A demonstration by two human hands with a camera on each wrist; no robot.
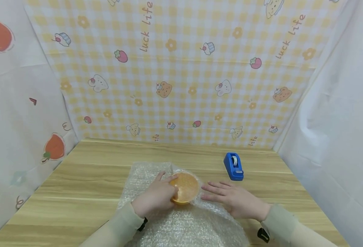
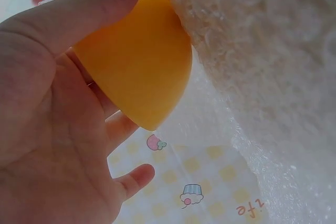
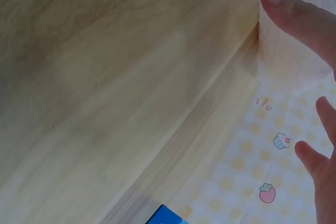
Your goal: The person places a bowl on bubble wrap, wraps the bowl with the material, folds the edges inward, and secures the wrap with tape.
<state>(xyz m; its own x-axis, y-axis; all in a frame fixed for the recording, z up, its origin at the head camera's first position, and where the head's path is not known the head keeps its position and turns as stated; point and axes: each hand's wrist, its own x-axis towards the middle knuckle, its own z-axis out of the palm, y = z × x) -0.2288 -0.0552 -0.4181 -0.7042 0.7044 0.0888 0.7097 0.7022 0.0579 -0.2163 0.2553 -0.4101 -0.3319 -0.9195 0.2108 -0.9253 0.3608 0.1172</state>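
An orange-yellow bowl (image 1: pixel 186 188) stands on a sheet of bubble wrap (image 1: pixel 181 224), part of which rises around its right side. The left hand (image 1: pixel 158 196) grips the bowl at its left side; in the left wrist view the thumb lies across the yellow bowl (image 2: pixel 142 61) and the fingers are behind it. Just right of the bowl, the right hand (image 1: pixel 235 199) has its fingers extended and touches the raised bubble wrap. In the right wrist view the wrap (image 3: pixel 294 51) stands beside the thumb of the right hand (image 3: pixel 320 145).
A blue tape dispenser (image 1: pixel 234 167) with a roll of tape stands behind the right hand on the wooden table (image 1: pixel 85 178). A yellow checked cloth (image 1: pixel 175 68) hangs behind the table, and white cloths (image 1: pixel 342 113) hang at both sides.
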